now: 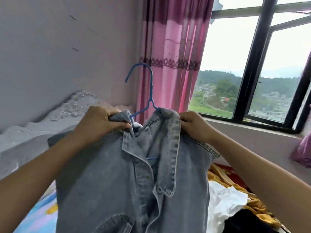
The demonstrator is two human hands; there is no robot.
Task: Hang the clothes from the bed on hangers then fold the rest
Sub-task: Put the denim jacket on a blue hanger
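At the far left a white carved headboard (79,105) stands against the pale wall, with a patterned bedsheet (40,209) showing low in the corner. The left hand (101,121) grips a bunched part of the denim jacket (109,182) at its collar, fingers curled tight together and the thumb pressed onto the fabric. The jacket is held up in the air over the bed, its front open and facing the camera. A blue hanger (151,91) sits inside the neck: its hook rises above the collar, and a short piece of its lower bar shows in the open front. Behind it hangs a pink curtain (171,47). The right hand (193,125) holds the other side of the collar at the shoulder seam, fingers curled close round the cloth, their tips hidden behind it. Below that arm, on the bed, lie a yellow and red cloth (218,174), a crumpled white garment (225,204) and a dark garment (244,221). A dark-framed window (252,73) fills the right
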